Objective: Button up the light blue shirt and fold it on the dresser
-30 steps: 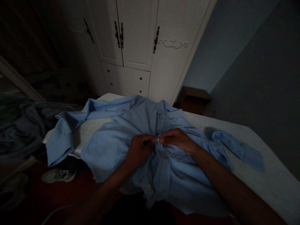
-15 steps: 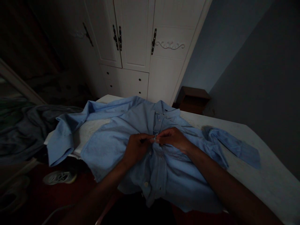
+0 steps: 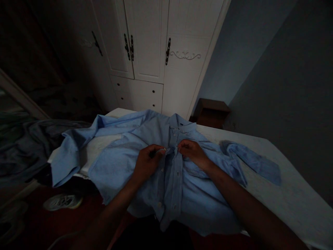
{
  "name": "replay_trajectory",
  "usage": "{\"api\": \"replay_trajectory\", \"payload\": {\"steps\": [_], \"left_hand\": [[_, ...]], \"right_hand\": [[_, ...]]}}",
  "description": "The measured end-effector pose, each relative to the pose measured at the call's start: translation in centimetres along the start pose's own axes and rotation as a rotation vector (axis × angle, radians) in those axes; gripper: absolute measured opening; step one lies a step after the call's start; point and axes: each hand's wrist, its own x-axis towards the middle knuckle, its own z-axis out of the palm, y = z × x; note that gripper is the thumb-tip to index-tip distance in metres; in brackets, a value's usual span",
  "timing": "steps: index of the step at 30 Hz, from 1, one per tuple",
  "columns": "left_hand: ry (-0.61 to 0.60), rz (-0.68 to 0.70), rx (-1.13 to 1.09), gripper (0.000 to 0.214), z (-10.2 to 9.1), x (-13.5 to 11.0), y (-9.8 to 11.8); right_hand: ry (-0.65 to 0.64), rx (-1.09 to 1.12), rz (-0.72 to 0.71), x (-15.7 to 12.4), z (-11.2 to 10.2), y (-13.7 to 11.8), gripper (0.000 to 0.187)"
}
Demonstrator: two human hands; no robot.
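A light blue button-up shirt (image 3: 122, 166) lies spread front-up on a white table (image 3: 293, 198), collar away from me and one sleeve stretched to the right. My left hand (image 3: 147, 161) pinches the left edge of the shirt's front placket just below the collar. My right hand (image 3: 191, 152) pinches the right edge at the same height, a small gap apart. Between the two hands the placket lies slightly open. Several small buttons run down the placket toward me.
A white wardrobe (image 3: 156, 52) with dark handles and drawers stands behind the table. A brown bedside cabinet (image 3: 212, 111) sits to its right. Dark cloth (image 3: 23, 142) is heaped at the left, and a pale shoe (image 3: 62, 201) lies on the red floor.
My hands were pressed together at one spot on the placket. They have drawn slightly apart and shifted up toward the collar, and the placket edges now lie separated between them.
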Motion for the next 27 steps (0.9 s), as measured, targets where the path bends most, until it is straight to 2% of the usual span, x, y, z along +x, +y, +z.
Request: {"api": "replay_trajectory", "payload": {"steps": [5,9,13,16,19,21,23,25,27], "left_hand": [[-0.09,0.017,0.114,0.026,-0.1,-0.2,0.1],[-0.176,0.064,0.324,0.029,0.5,0.3,0.6],[-0.226,0.184,0.688,0.041,1.6,2.2,1.6],[-0.216,0.303,0.848,0.033,2.0,4.4,2.4],[-0.236,0.502,0.876,0.027,1.8,6.6,2.5],[-0.292,0.615,0.843,0.025,1.5,7.8,2.2],[-0.337,0.633,0.779,0.022,1.3,8.6,1.5],[-0.344,0.586,0.708,0.019,1.3,9.1,0.7],[-0.329,0.544,0.651,0.019,1.5,9.3,-0.1]], "right_hand": [[-0.02,0.195,-0.075,-0.6,-1.6,-1.1,0.007],[-0.179,0.203,-0.104,-0.8,-2.5,-1.5,0.007],[-0.245,0.186,-0.08,-0.9,-3.0,-1.5,0.01],[-0.249,0.185,-0.055,-0.8,-3.2,-1.3,0.011],[-0.25,0.201,-0.073,-0.6,-3.6,-0.9,0.011],[-0.271,0.202,-0.082,-0.6,-3.9,-0.8,0.011],[-0.317,0.175,-0.053,-0.6,-4.3,-0.9,0.012],[-0.37,0.15,-0.016,-0.6,-4.5,-1.2,0.015],[-0.37,0.155,0.012,-0.6,-4.5,-1.6,0.022]]}}
